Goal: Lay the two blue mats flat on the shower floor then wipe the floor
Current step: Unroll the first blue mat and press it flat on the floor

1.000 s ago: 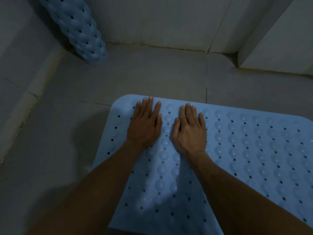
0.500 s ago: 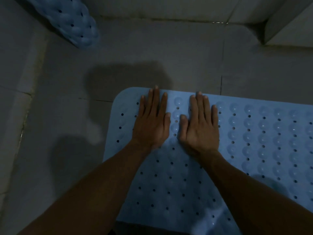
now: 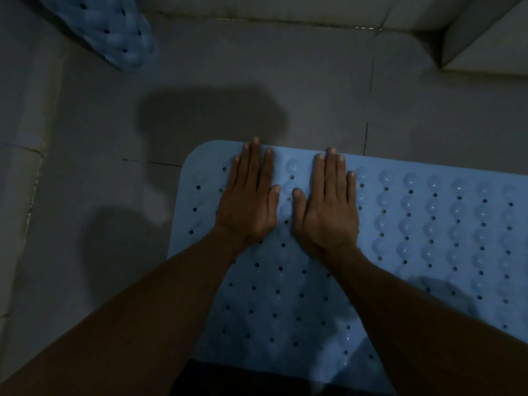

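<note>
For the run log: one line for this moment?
left hand flat on near mat | right hand flat beside it | second mat not flat

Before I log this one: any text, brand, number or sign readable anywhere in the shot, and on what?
None. No word, number, logo or sign can be read anywhere in this dim head view.
The flat blue mat under the left hand and right hand: only raised bumps and drain holes.
The second blue mat at top left: bumps and holes, no print seen.
The floor tiles and wall: plain.
</note>
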Available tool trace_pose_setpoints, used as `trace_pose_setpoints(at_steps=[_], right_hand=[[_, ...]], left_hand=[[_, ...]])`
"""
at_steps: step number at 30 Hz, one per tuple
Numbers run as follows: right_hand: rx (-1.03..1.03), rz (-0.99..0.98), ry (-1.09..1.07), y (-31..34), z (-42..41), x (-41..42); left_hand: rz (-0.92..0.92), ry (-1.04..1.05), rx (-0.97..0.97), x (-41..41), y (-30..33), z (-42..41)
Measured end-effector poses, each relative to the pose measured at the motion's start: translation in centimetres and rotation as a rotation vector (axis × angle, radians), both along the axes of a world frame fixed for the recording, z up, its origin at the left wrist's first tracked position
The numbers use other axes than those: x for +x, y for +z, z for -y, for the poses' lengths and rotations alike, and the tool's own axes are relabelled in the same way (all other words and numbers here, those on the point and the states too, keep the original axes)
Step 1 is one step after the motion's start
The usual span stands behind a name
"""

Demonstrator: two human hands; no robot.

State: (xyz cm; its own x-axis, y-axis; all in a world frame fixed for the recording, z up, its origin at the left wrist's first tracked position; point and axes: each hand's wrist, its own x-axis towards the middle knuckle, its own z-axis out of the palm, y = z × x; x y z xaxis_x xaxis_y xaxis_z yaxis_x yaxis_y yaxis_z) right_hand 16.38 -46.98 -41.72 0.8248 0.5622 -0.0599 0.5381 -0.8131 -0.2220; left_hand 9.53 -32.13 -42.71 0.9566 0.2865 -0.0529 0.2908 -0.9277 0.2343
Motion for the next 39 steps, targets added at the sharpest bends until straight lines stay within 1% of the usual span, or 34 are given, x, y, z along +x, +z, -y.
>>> trace_pose_setpoints(at_steps=[3, 18, 23, 26, 28, 30, 31, 32, 34, 36, 37, 39], right_hand=[[-0.012, -0.058, -0.009, -0.2, -0.1, 0.1], [0.04, -0.038, -0.004, -0.7, 0.4, 0.0], [0.016, -0.043, 0.015, -0.9, 0.5, 0.1], [0.006, -0.064, 0.025, -0.8, 0.5, 0.2], [-0.01, -0.09, 0.029, -0.6, 0.6, 0.2], [-0.04, -0.14, 0.052, -0.1, 0.7, 0.6], [-0.043, -0.189, 0.073, 0.3, 0.7, 0.9], [-0.027, -0.253, 0.097, 0.9, 0.8, 1.3], [0.079, -0.365, 0.135, 2.1, 1.8, 2.2], [0.176, -0.358, 0.167, 2.9, 4.3, 3.2], [0.18, -0.313, 0.188, 3.2, 6.0, 3.7], [0.138, -0.21, 0.199, 3.4, 9.9, 5.2]], left_hand=[[0.0, -0.004, 0.033, -0.1, 0.1, 0.2], [0.067, -0.008, 0.046, -0.4, -0.5, 0.1], [0.107, -0.012, 0.024, -0.5, -0.3, 0.2], [0.123, -0.028, 0.097, -0.8, -0.4, 0.4], [0.068, -0.019, 0.138, -0.8, 0.0, 0.5], [-0.047, 0.021, 0.16, -0.4, 0.5, 0.9], [-0.098, 0.038, 0.204, -0.1, 0.9, 1.1], [-0.132, 0.049, 0.26, 0.0, 1.2, 1.5], [-0.167, 0.072, 0.336, 0.1, 1.9, 2.3], [-0.191, 0.097, 0.292, 0.2, 2.4, 3.7], [-0.191, 0.104, 0.228, 0.3, 2.6, 4.9], [-0.137, 0.077, 0.127, 1.1, 3.0, 8.3]])
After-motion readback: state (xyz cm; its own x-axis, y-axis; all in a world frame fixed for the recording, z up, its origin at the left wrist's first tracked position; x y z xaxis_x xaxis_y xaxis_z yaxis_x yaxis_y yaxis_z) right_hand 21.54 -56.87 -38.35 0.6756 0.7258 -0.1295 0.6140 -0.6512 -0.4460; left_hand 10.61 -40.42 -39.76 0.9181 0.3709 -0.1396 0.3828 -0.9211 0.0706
